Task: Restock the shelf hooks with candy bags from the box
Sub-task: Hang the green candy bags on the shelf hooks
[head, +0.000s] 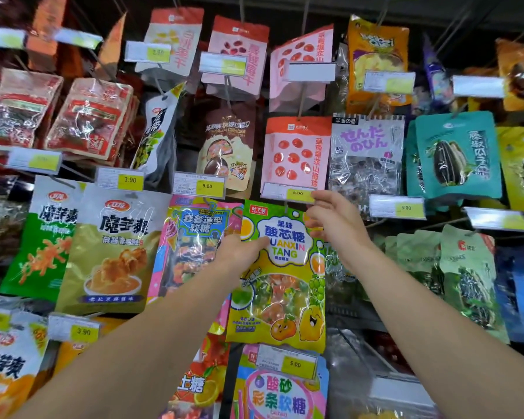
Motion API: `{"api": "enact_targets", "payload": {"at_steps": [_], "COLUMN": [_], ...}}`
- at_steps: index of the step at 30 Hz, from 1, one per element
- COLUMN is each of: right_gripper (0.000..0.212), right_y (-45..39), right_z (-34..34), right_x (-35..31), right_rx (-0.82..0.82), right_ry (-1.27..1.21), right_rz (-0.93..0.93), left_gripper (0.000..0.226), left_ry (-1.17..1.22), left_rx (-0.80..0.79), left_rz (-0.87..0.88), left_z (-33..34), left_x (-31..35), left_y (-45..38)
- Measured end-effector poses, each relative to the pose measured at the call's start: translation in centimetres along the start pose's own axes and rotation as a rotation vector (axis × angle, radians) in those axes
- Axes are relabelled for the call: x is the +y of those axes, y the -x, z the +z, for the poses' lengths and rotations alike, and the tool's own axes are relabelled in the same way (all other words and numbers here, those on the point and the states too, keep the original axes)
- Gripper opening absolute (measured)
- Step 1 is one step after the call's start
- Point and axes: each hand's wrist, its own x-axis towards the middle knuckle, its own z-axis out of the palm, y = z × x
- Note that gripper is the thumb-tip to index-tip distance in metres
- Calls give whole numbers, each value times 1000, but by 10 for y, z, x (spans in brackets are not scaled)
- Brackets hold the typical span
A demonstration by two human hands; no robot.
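A green and yellow candy bag [280, 276] with fruit cartoons hangs in the middle of the shelf wall, its top just under a price tag reading 5.00 [288, 193]. My left hand [239, 252] grips the bag's left edge at mid height. My right hand [335, 217] holds the bag's upper right corner, with the fingertips up against the price tag's right end. The hook itself is hidden behind the tag and the bag. No box is in view.
Snack bags crowd the hooks all around: a pink and blue candy bag [194, 237] to the left, a pink hawthorn bag [295, 152] above, a pink and blue sour strip bag [280, 391] below. Right of the green bag the shelf looks sparse and dark.
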Motion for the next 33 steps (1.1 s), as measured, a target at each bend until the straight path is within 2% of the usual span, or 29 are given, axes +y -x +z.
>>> {"api": "enact_targets", "payload": {"at_steps": [2,3,6,7,9,11,13,14,16,18,21,26,33], "right_gripper": [39,44,67,75,91,98,98,97,95,94,89,90,93], "right_y": [8,13,31,38,49,55,55,54,51,49,47,43,30], "right_z": [-4,-6,-12,-13,-14,-12,-10,-10,-8,-6,-2,4,1], "right_x": [15,24,53,63,77,88,96,98,103,109,117,128,139], "right_rx": [2,14,32,7,-110,-210,-206,-184,-172,-167,-126,-132,-162], "right_ry": [145,248,526,583,602,608,643,657,705,770,837,829,837], "right_rz": [-32,-36,-26,-7,46,57,21,8,2,8,0,17,30], "left_gripper": [67,76,82,77,53,40,29,30,58,74,76,77,76], "left_ry": [71,93,72,48,27,-46,-254,-374,-614,-883,-1166,-1361,-1622], "left_rx": [-36,-53,-44,-29,-2,-13,49,106,167,141,12,-98,-78], "left_rz": [-39,-39,-38,-28,-15,34,174,265,450,578,678,649,733], "left_z": [-1,-1,-2,-3,-5,-8,-11,-13,-15,-13,-5,2,11], "left_x": [-6,-7,-16,-18,-24,-32,-35,-39,-46,-52,-59,-66,-64], "left_y": [1,3,3,5,7,7,17,21,30,36,34,16,-1]}}
